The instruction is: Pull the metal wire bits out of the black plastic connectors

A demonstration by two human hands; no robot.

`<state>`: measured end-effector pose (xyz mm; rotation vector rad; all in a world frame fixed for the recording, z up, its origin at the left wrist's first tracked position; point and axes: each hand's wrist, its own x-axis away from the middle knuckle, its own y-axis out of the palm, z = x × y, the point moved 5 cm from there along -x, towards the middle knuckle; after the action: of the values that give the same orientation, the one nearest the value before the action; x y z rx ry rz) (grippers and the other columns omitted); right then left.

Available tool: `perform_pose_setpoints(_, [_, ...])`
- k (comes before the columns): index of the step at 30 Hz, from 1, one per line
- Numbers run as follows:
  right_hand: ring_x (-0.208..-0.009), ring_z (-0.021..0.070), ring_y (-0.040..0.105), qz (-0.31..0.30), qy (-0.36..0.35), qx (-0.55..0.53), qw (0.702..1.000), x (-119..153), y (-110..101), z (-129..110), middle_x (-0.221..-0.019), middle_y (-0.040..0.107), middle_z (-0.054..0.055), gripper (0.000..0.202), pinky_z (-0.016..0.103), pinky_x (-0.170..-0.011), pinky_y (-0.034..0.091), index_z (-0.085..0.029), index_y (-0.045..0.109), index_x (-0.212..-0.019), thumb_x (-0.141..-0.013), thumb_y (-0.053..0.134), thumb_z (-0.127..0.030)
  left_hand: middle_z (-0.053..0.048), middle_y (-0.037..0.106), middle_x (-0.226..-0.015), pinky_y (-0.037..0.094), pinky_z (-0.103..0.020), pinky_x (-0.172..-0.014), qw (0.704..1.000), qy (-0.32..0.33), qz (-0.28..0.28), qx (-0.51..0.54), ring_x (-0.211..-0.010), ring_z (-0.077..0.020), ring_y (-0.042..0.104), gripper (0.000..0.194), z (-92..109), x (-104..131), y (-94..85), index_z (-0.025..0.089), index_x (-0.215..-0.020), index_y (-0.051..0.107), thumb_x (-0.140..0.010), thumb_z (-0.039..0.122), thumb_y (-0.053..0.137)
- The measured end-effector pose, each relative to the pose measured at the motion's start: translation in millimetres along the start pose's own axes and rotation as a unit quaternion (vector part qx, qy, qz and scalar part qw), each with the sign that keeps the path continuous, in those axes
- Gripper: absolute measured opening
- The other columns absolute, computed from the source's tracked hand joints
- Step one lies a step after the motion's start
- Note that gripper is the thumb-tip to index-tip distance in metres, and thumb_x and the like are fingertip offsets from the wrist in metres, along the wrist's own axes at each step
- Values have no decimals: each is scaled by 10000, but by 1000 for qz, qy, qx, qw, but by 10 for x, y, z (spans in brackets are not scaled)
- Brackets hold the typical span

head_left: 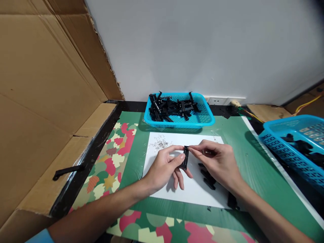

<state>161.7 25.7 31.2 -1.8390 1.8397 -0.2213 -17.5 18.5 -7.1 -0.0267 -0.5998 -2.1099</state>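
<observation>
Over a white sheet of paper, my left hand grips a small, narrow black plastic part between thumb and fingers, its lower fingers spread beneath. My right hand pinches at the top end of the same part; whether a smaller piece sits in those fingertips is hidden. A pile of tiny thin metal pieces, perhaps springs or pins, lies on the paper beyond my left hand. Several black plastic pieces rest on the paper below my right hand.
A blue basket with many black parts stands against the wall. Another blue basket holding black pieces is at the right. Cardboard walls the left side, with a black strip on its edge. Wall sockets sit behind.
</observation>
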Motion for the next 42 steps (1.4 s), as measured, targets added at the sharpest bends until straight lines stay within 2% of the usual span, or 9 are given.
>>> perform_pose_setpoints(8, [-580,141,529,-17,-13,20,1000,9,20,26,-703,702,16,191,281,-533,393,-214,853,-914,-981,737,-351,-127,791,-748,464,-217,-348,1000,-5,21,0,-405,-197,674,741,14,5,-5,93,-1427,467,-940,603,694])
perform_pose_setpoints(12, [-619,148,580,-17,-61,57,996,17,29,-9,-735,699,14,182,280,-582,435,-219,846,-980,-1013,679,-281,-150,796,-772,450,-219,-345,1000,-16,24,7,-404,-197,671,810,32,-7,-15,70,-1449,448,-918,626,706])
perform_pose_setpoints(15, [-613,144,565,-8,-104,107,989,31,27,-61,-718,660,7,196,283,-596,429,-213,840,-1012,-1020,644,-231,-153,795,-772,452,-224,-342,999,-26,24,8,-399,-199,668,831,50,-15,-13,65,-1440,448,-899,633,723])
perform_pose_setpoints(21, [-598,133,551,-17,-116,140,983,42,29,-92,-736,670,3,196,281,-601,428,-213,831,-1019,-1014,635,-214,-158,798,-782,460,-216,-348,999,-24,19,7,-401,-188,666,745,62,-5,1,78,-1394,483,-921,607,709])
perform_pose_setpoints(28, [-590,137,558,5,-136,183,974,58,32,-112,-698,645,1,154,287,-592,421,-204,797,-948,-986,648,-211,-165,795,-774,459,-223,-341,999,-35,17,3,-393,-188,657,843,59,1,17,23,-1482,458,-922,600,708])
perform_pose_setpoints(36, [-563,122,511,14,-152,200,968,100,37,-85,-664,600,-19,140,283,-575,394,-206,737,-844,-954,656,-176,-155,784,-809,472,-197,-364,1000,-18,-12,-5,-419,-143,655,640,72,15,28,40,-1368,663,-982,551,658])
perform_pose_setpoints(42, [-548,114,484,32,-162,216,962,120,50,-85,-651,589,-22,167,276,-552,369,-205,701,-794,-954,657,-193,-46,682,-684,376,-165,-325,999,-13,-15,-31,-363,-88,552,573,102,32,32,66,-1302,718,-1016,550,610])
